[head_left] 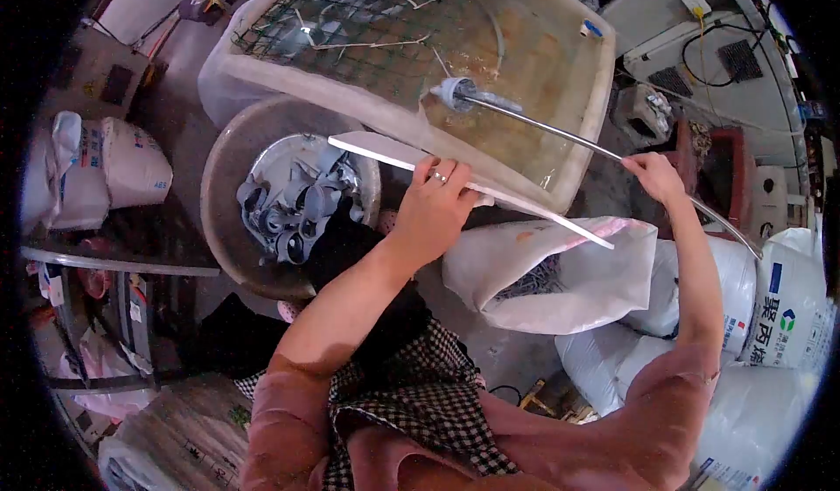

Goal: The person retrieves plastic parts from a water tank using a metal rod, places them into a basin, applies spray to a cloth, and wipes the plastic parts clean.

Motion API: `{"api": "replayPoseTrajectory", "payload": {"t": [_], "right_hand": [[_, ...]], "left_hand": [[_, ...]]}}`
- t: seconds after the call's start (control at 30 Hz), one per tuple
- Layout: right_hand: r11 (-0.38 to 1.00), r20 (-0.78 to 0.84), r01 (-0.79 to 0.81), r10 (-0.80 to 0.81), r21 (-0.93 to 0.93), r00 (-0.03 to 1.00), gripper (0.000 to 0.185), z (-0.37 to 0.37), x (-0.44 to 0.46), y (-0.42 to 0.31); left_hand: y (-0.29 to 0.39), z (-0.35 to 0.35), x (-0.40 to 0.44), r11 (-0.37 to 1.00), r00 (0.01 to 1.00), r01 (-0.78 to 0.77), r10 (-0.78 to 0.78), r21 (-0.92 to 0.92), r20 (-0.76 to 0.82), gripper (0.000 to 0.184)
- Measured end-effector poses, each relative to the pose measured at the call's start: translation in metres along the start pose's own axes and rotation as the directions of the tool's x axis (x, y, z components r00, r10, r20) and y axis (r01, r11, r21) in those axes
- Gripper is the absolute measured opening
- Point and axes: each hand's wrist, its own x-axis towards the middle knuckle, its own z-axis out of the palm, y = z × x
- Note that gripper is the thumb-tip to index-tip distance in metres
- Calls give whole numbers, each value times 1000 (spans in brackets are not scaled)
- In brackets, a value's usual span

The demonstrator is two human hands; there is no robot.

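My left hand (pixel 437 206), with a ring on one finger, is closed over the edge of a long, thin white board (pixel 534 206). The board slants along the near side of a water-filled tank (pixel 604 80). My right hand (pixel 656 176) grips a slender metal rod (pixel 560 130) that reaches over the tank. At the rod's far end is a grey plastic piece (pixel 455 94), close to the water; whether it touches the water I cannot tell. Below and left of the board, a large round tub (pixel 223 176) holds several grey ring-shaped plastic parts (pixel 315 202).
Green netting (pixel 350 18) covers the tank's left part. An open white sack (pixel 560 307) with small grey pieces stands below the board. Full white sacks (pixel 787 307) crowd the right, and more sacks (pixel 131 163) stand at left above a metal-edged shelf (pixel 122 262).
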Motion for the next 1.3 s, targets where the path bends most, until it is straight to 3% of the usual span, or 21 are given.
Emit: {"api": "replayPoseTrajectory", "payload": {"t": [0.07,0.63,0.8,0.93,1.13,1.3], "right_hand": [[998,-26,-63,62,-28,998,34,-4,-15,12],[991,-130,-121,128,60,983,36,19,-47,-3],[987,-104,-115,127,113,986,37,45,-12,-6],[995,-59,-7,13,98,998,37,61,31,-14],[998,-40,-27,30,60,999,41,65,82,-57],[994,1,109,-109,8,994,41,82,132,-81]], "left_hand": [[0,1,1,1000,1000,-6,6,-8,-18,12],[0,1,-2,1000,997,-25,24,-18,-77,13],[1,0,1,1000,1000,-10,10,-1,-18,13],[2,1,1,1000,1000,4,-4,-6,-25,13],[1,2,4,999,998,11,-14,-40,-56,13],[1,0,5,999,1000,14,-14,-34,4,14]]}}
